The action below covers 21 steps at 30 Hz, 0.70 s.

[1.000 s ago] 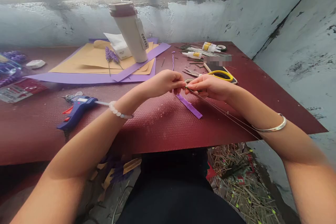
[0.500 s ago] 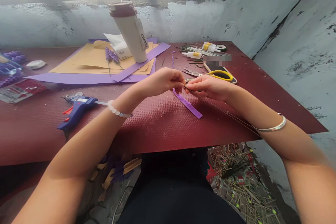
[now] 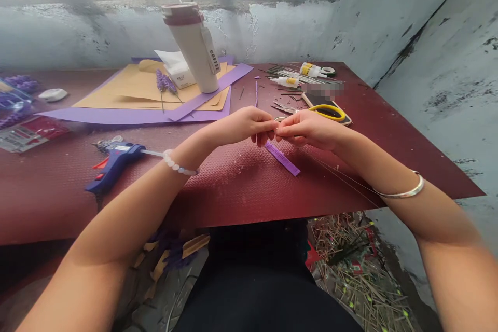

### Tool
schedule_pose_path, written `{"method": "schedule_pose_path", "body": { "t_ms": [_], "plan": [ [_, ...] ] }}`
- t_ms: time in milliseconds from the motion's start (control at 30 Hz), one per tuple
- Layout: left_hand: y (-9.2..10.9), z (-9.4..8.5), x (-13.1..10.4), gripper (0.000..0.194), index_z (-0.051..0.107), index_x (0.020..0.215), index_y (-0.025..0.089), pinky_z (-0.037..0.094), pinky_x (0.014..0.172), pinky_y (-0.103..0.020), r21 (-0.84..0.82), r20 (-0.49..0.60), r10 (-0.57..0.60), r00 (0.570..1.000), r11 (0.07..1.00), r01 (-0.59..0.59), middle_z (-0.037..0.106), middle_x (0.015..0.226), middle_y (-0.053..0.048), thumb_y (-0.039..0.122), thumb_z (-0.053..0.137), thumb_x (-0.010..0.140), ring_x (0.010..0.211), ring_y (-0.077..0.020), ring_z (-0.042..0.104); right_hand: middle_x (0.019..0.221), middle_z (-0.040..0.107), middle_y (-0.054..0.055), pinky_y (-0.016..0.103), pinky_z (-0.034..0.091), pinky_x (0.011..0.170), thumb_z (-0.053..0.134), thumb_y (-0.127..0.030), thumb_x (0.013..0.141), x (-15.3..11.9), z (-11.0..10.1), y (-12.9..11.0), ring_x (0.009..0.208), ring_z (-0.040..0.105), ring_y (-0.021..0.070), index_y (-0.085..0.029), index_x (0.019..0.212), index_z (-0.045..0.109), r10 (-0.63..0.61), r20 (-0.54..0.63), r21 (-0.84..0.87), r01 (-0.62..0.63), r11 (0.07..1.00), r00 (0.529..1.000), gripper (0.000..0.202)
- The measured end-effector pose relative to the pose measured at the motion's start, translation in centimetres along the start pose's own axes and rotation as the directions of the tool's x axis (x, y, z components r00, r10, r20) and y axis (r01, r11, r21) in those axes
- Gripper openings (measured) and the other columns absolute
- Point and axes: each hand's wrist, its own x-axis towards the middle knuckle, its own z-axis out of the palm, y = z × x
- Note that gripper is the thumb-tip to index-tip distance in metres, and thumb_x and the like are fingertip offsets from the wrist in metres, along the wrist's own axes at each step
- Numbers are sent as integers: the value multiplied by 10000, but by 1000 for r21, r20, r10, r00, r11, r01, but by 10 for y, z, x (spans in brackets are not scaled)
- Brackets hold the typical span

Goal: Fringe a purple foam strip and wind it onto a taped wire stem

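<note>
The fingers of the left hand are pinched shut on the top end of a purple paper strip. The strip hangs down from the fingertips and slants to the right, with its low end on the red worktop. The right hand meets the left one, fingertip to fingertip, and its fingers are closed on a thin wire. The wire runs back from the fingers, under the right wrist, toward the worktop's near edge.

Far left lies a blue glue gun. Behind it are purple and tan paper sheets with a white coffee cup standing on them. Just behind the right hand lie yellow scissors, and farther back, small glue bottles.
</note>
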Motion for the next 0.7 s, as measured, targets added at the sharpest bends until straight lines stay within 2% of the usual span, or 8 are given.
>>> {"method": "schedule_pose_path", "body": {
  "t_ms": [200,367,533,700],
  "plan": [
    [1,-4,-2,258,639,755,146,429,575,-204,24,14,37,999,999,-38,601,590,-1,232,489,947,568,-74,554,524,434,-58,214,201,416,659,-265,885,-2,-3,-4,462,301,38,-79,808,691,17,40,19,-18,1000,999,203],
    [0,-9,-3,200,611,752,150,437,592,-210,72,18,69,997,995,-70,614,620,-4,223,524,916,592,-78,561,500,438,-61,204,197,396,653,-267,894,-3,-6,-6,435,294,30,-68,804,692,18,97,52,-23,998,995,223],
    [0,-15,-5,169,637,801,156,461,642,-240,147,2,88,996,985,-87,657,670,-16,273,552,888,657,-102,609,509,448,-60,198,195,383,700,-310,869,-3,-8,-3,437,293,28,-65,798,695,39,76,74,-45,996,996,255],
    [-6,-15,-3,118,632,819,161,469,639,-226,119,9,136,991,984,-136,696,733,-26,265,587,853,698,-100,645,486,393,-83,195,149,379,730,-339,849,-2,-8,-2,425,241,23,-75,788,688,46,130,114,-61,992,991,274]
  ]
}}
